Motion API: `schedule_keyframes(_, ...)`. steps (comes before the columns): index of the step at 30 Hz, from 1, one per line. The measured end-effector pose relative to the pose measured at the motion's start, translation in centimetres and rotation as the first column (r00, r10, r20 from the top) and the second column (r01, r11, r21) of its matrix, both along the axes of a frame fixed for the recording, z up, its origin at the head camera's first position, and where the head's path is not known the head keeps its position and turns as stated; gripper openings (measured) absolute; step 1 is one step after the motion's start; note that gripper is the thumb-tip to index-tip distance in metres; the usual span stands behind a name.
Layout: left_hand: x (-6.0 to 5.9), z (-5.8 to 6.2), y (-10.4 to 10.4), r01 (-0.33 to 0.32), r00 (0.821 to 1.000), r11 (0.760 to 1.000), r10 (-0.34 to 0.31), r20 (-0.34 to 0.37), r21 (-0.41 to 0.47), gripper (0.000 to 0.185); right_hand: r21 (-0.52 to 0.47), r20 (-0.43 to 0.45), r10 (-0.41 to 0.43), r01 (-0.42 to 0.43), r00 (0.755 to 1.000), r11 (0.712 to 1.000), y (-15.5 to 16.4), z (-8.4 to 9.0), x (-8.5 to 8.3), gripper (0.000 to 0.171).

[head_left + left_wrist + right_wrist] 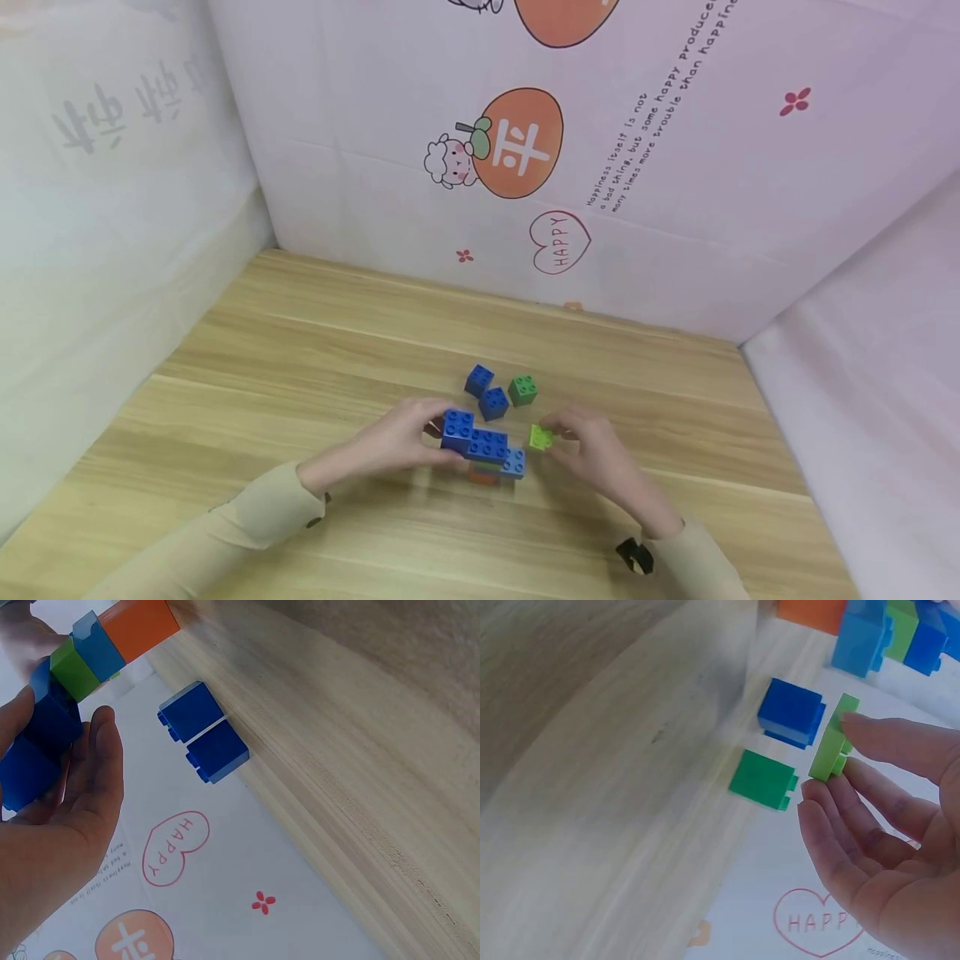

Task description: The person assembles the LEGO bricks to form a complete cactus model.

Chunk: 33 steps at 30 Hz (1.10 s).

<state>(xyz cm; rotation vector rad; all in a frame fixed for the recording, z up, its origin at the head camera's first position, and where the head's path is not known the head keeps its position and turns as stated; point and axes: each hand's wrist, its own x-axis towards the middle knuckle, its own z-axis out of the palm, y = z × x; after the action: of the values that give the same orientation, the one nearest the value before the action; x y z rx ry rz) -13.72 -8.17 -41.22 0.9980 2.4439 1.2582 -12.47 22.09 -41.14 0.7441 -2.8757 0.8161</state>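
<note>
Hands apart: left hand [405, 439] gripping the brick stack [488, 447] by its dark blue end, right hand [596, 452] pinching a thin lime brick [538, 437] just right of it, two loose blue bricks [494, 405] and a green brick [522, 390] beyond on the wood table [337, 358], printed backdrop [675, 250] behind.

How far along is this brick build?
Done: a stack of joined bricks, orange at its base, dark blue on top, gripped by the left hand. In hand: the right hand pinches a thin lime brick, apart from the stack. Remaining: probably joining it; two dark blue bricks and a green brick stand loose on the table, perhaps for later.
</note>
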Motion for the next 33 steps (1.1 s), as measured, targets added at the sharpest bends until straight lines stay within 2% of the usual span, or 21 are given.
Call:
schedule_keyframes(12, -0.1, -0.1, 0.0, 0.012, 1.0, 1.0, -0.012, -0.011, 0.005, 0.043, 0.02, -0.036, 0.021, -0.02, 0.999, 1.0, -0.6, 1.4, 1.1, 0.033)
schedule_keyframes(21, -0.1, -0.1, 0.0, 0.014, 0.999, 0.999, -0.015, 0.03, 0.039, 0.042, 0.025, -0.066, 0.113, -0.112, 0.991, 0.993, -1.0, 1.9, 1.8, 0.034)
schedule_keyframes(26, -0.1, 0.0, 0.1, 0.013, 1.0, 1.0, -0.013, 0.001, 0.016, 0.043, 0.042, -0.071, 0.147, -0.144, 0.987, 0.989, -1.3, 2.0, 2.1, 0.036)
schedule_keyframes(33, 0.0, 0.0, 0.1, 0.016, 1.0, 1.0, -0.016, -0.026, 0.004, 0.04, 0.065, -0.027, 0.153, -0.151, 0.988, 0.986, -1.5, 1.9, 2.4, 0.035)
